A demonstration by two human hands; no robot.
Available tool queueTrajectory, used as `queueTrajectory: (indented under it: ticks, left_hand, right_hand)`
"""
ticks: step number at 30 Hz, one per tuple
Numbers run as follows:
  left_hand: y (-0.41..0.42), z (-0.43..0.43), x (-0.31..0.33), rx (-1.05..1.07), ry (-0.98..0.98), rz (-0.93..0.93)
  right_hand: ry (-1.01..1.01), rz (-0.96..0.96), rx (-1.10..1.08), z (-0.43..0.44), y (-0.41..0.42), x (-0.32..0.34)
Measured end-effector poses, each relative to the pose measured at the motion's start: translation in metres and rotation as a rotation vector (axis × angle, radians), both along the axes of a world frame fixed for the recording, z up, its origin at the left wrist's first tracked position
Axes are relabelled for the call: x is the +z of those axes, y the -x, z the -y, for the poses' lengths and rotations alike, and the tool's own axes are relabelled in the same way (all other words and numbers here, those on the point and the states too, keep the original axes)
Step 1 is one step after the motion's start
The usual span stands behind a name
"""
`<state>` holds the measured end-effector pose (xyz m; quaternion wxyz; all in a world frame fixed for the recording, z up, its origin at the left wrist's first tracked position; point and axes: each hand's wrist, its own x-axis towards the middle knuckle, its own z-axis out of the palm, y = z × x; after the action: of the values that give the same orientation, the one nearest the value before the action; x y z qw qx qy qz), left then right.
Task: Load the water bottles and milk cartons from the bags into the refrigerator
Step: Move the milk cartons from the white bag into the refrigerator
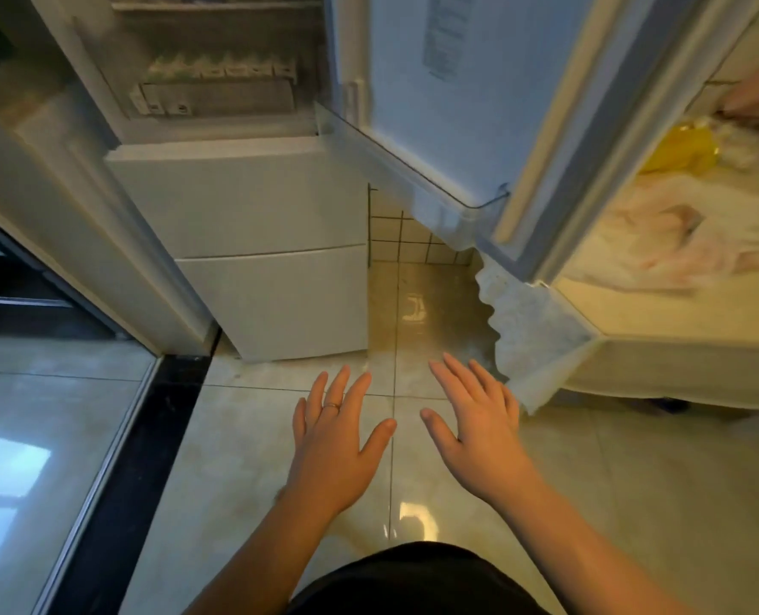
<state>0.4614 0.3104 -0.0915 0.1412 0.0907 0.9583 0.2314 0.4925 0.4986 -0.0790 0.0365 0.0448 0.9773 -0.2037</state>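
While what looks like a row of green-and-white milk cartons (222, 71) already stands on a shelf (218, 109) of the open white refrigerator (253, 201), crumpled pinkish plastic bags (679, 241) lie near the fridge-side edge of the cream table (635, 312), contents unclear. Left hand (338, 432) and right hand (479, 432) hover above the floor (635, 503), fingers straight, spread, holding nothing.
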Motion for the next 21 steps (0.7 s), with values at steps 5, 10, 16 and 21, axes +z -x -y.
queueTrajectory:
  ticks: [5, 10, 16, 21]
  left_hand:
    - [-0.037, -0.07, -0.005, -0.106, 0.003, -0.021]
    - [-0.044, -0.138, 0.0, -0.272, -0.004, -0.034]
    - [-0.021, -0.23, -0.01, -0.455, -0.014, -0.042]
    - [0.018, -0.317, -0.014, -0.548, -0.076, -0.008]
  right_hand:
    - [0.032, -0.007, -0.096, -0.066, -0.056, 0.0]
    - [0.054, -0.053, -0.27, -0.13, -0.085, 0.0]
    - [0.067, -0.052, -0.448, -0.209, -0.091, -0.007]
    - [0.055, -0.055, -0.557, -0.287, -0.067, -0.006]
